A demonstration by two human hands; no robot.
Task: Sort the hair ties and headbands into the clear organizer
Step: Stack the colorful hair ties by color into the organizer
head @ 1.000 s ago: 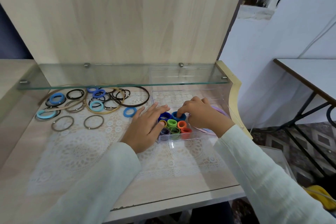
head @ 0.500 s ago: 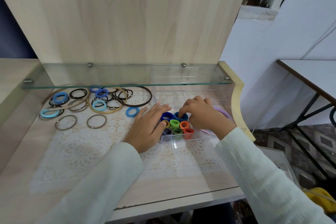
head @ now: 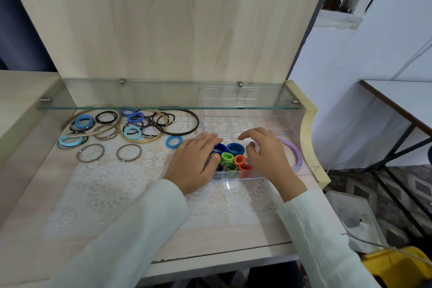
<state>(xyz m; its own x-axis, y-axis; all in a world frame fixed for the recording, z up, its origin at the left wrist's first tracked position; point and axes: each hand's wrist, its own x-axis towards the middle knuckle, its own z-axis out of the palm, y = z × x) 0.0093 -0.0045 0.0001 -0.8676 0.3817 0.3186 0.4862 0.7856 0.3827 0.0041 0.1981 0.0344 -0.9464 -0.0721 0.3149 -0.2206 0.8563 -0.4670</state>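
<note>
Head view: the clear organizer (head: 233, 176) sits right on the surface (head: 210, 241), its far end blurred under the glass shelf (head: 163, 100). Rolled ties (head: 230, 158) stand openings-up in its near-left compartment, and purple headbands (head: 295, 154) arc front-to-back at the right. The left hand (head: 194, 161) lies flat on the left rim. The right hand (head: 264, 154) hovers loosely curled, empty.

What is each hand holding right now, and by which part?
Nothing is gripped. The right hand hovers, fingers loosely curled, above the hair ties in the organizer; the left hand rests flat against its left side, thumb touching the ties.
</note>
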